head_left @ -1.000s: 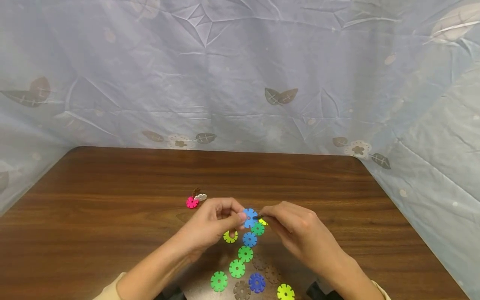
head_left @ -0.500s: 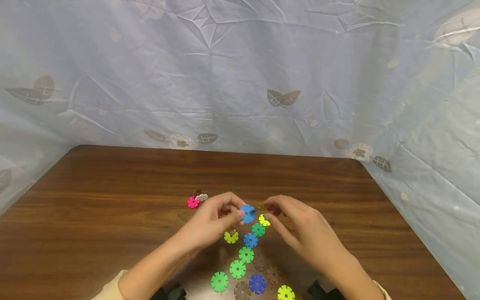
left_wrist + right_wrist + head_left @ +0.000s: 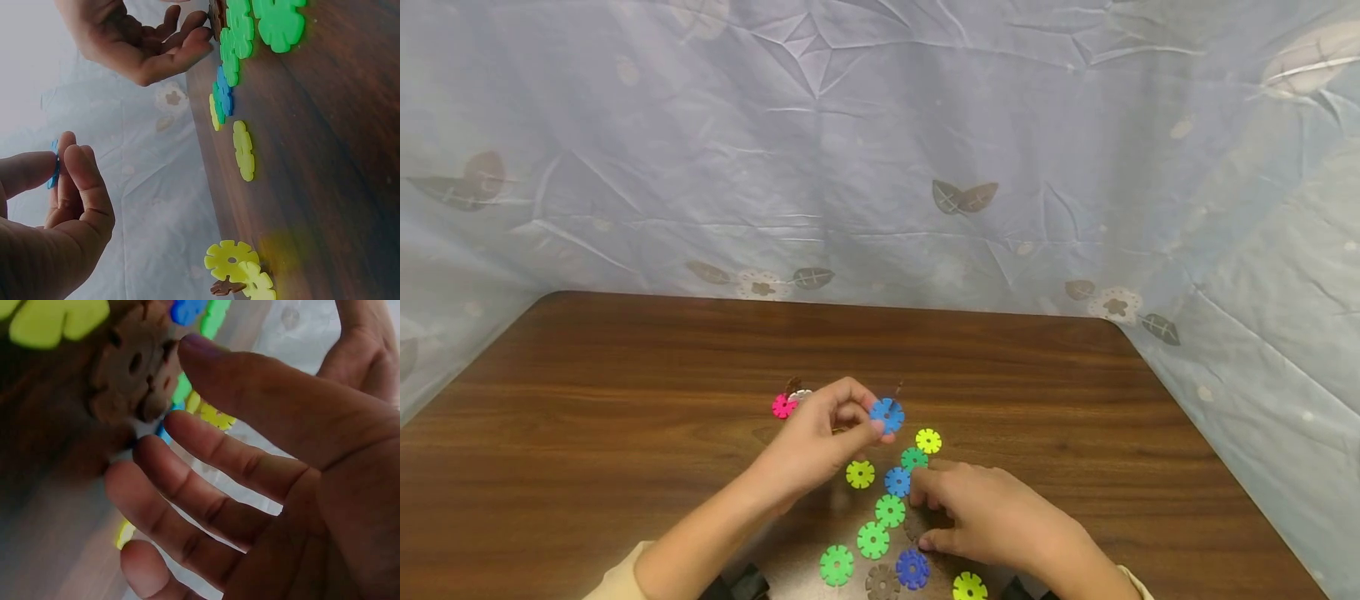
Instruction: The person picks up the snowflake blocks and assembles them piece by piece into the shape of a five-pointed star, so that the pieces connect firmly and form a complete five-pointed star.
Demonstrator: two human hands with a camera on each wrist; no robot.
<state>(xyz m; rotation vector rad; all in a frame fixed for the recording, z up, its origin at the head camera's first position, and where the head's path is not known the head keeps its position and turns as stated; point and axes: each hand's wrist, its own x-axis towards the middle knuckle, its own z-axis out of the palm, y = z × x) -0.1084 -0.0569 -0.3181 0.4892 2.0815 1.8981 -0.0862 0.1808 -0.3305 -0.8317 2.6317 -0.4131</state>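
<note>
My left hand [image 3: 820, 442] pinches a blue notched disc [image 3: 887, 415] by its edge, between thumb and fingers, above the table. A thin brown piece [image 3: 898, 389] stands edge-on at the far side of that disc. My right hand [image 3: 996, 512] reaches down over the brown notched discs [image 3: 134, 369], thumb and fingers apart, with nothing held between them. In the head view this hand covers most of those brown discs. Close by its fingertips lie another blue disc [image 3: 898, 482] and a dark blue disc [image 3: 913, 568].
Green discs [image 3: 873, 540] run in a slanting line toward a yellow disc [image 3: 928, 441]. Another yellow disc [image 3: 860, 474] lies under the left wrist's side. Joined pink [image 3: 784, 406], white and brown discs stand farther back. A patterned cloth [image 3: 880, 150] hangs behind the wooden table [image 3: 625, 358].
My right hand has let go of the brown piece at the blue disc and moved down toward the brown discs. My left hand has lifted the blue disc slightly, up and left.
</note>
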